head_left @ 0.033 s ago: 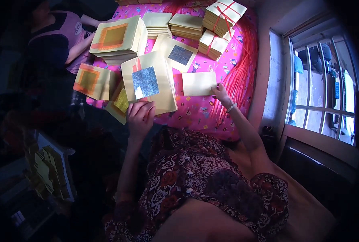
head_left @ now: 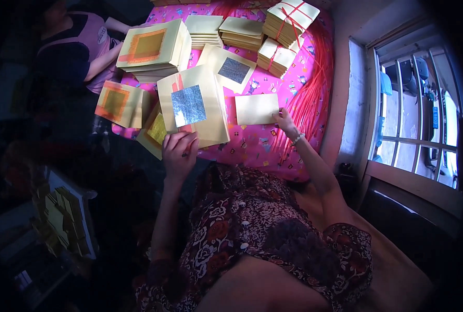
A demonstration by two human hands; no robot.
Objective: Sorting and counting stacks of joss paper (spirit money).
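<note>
My left hand [head_left: 178, 151] grips the near edge of a stack of yellow paper sheets [head_left: 203, 117] whose top sheet bears a silver foil square with red marks. The stack rests tilted on a pink patterned cloth [head_left: 262, 148]. To its right, my right hand [head_left: 285, 120], with a bead bracelet on the wrist, holds the right edge of a plain yellow sheet pile [head_left: 256, 109] that lies flat on the cloth.
A loose bunch of red strings [head_left: 310, 93] lies at the cloth's right side. Behind are yellow bundles tied with red string [head_left: 291, 18], a silver-foil sheet [head_left: 231, 67] and orange-printed stacks [head_left: 153, 49]. Another person [head_left: 70, 47] sits far left. A barred window [head_left: 413, 114] is at the right.
</note>
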